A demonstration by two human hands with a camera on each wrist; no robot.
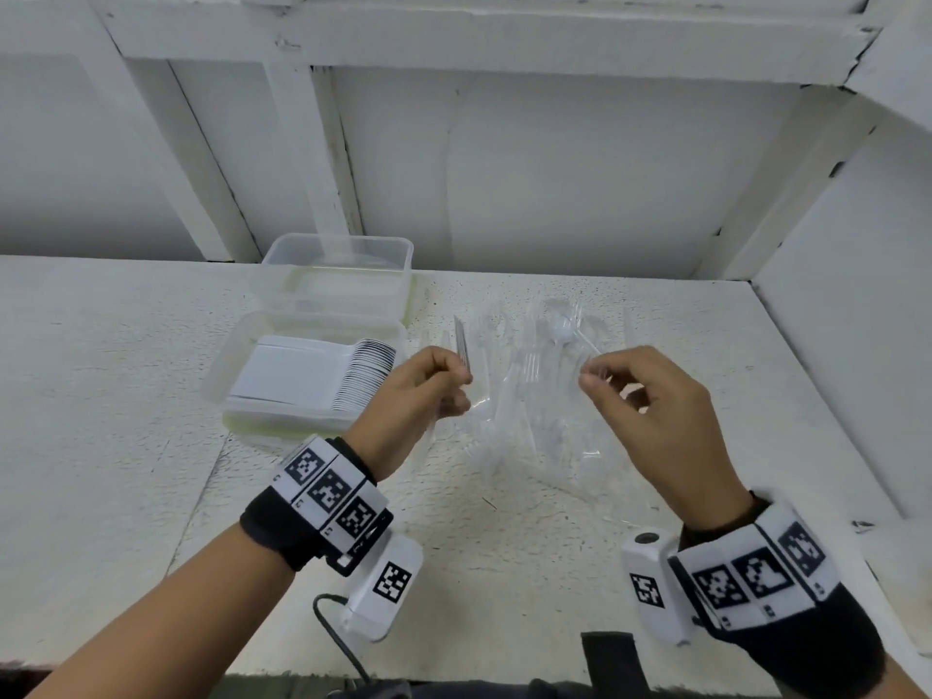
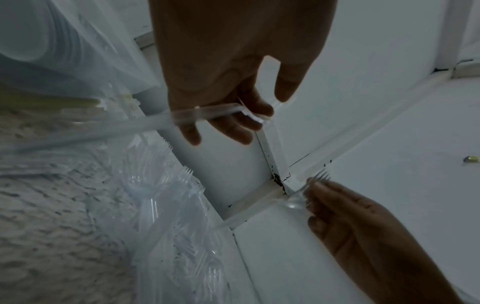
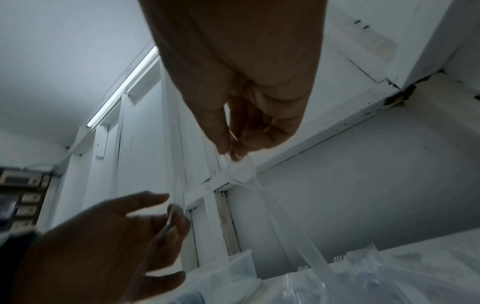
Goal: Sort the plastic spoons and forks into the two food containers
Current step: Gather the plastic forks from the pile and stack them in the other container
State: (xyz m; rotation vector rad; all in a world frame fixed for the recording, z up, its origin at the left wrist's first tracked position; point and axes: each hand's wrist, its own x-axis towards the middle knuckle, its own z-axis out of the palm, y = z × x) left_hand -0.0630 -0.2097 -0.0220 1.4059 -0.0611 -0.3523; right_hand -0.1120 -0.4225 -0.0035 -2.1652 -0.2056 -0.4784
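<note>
Holding a clear fork (image 1: 462, 345) in left hand (image 1: 422, 391) grip. Right hand (image 1: 650, 411) pinches another fork (image 2: 305, 195) over the pile (image 1: 534, 391). Near container (image 1: 237, 365) holds stacked spoons (image 1: 363, 373).

The white table (image 1: 101, 396) lies bare along its left side and across the near strip in front of both wrists. Two clear food containers (image 1: 307, 375) sit one behind the other at centre-left, the far one (image 1: 338, 274) close to the back wall (image 1: 580, 184). A loose pile of clear plastic cutlery (image 1: 529, 396) covers the middle, just right of the containers. The left hand (image 1: 418, 396) and right hand (image 1: 650, 411) hover above that pile, a gap between them. A side wall (image 1: 847, 295) closes the right edge.
</note>
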